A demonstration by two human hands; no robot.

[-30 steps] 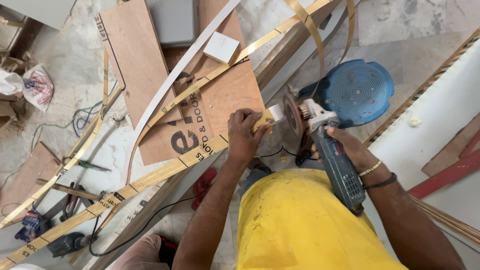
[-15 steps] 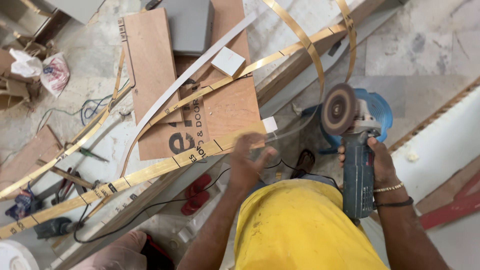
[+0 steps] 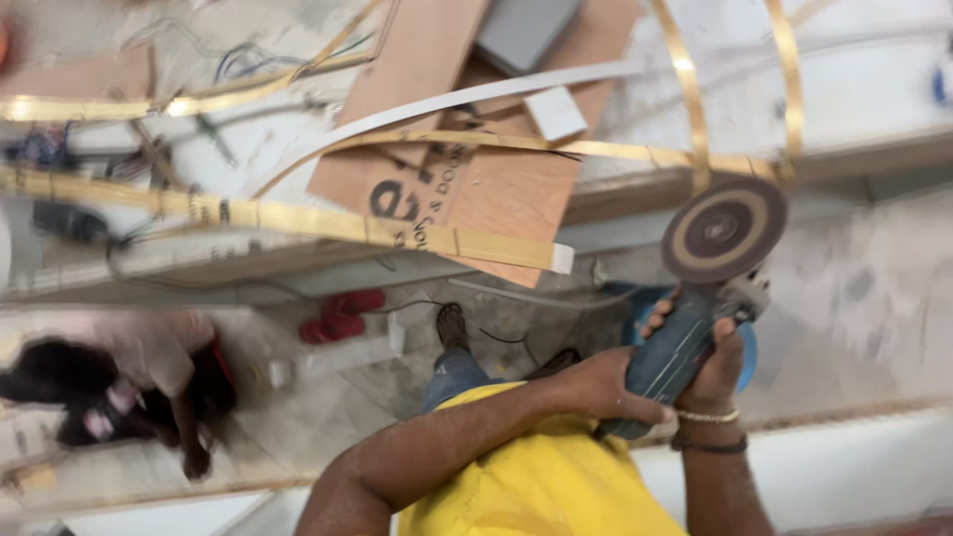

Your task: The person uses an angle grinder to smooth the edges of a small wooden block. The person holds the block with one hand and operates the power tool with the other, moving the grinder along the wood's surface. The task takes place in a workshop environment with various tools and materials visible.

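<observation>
Both your hands, left hand [image 3: 601, 387] and right hand [image 3: 717, 369], clench the blue angle grinder [image 3: 685, 342]; its brown disc [image 3: 723, 230] points up-frame toward the gold strip [image 3: 298, 220], upper left.

Dark blue angle grinder [image 3: 685, 347], brown round disc up, tilted, gripped in both hands above floor
</observation>
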